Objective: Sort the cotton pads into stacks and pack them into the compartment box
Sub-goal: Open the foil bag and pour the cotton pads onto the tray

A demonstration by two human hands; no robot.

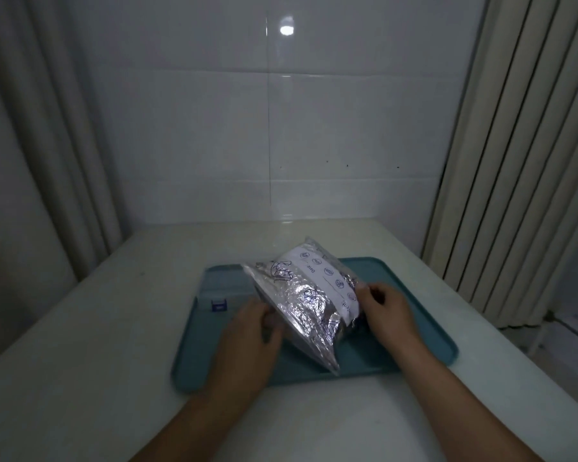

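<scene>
- No cotton pads show; I judge they are inside the silvery bag (pixel 309 295), though its contents are hidden.
- The bag sits tilted on the tray (pixel 414 331), one corner down near the tray's near edge, its printed white strip facing up.
- The left hand (pixel 247 331) grips the bag's left edge, fingers curled around it.
- The right hand (pixel 386 311) pinches the bag's right end, over the tray's right half.
- A small blue item (pixel 219 305) lies at the tray's left rim; what it is cannot be told.
- No compartment box is in view.
- The tray rests on the pale surface (pixel 80 328).
- Judgement: the task is at its very start. The bag looks unopened, nothing is stacked, nothing packed; opening, sorting and packing all remain.
</scene>
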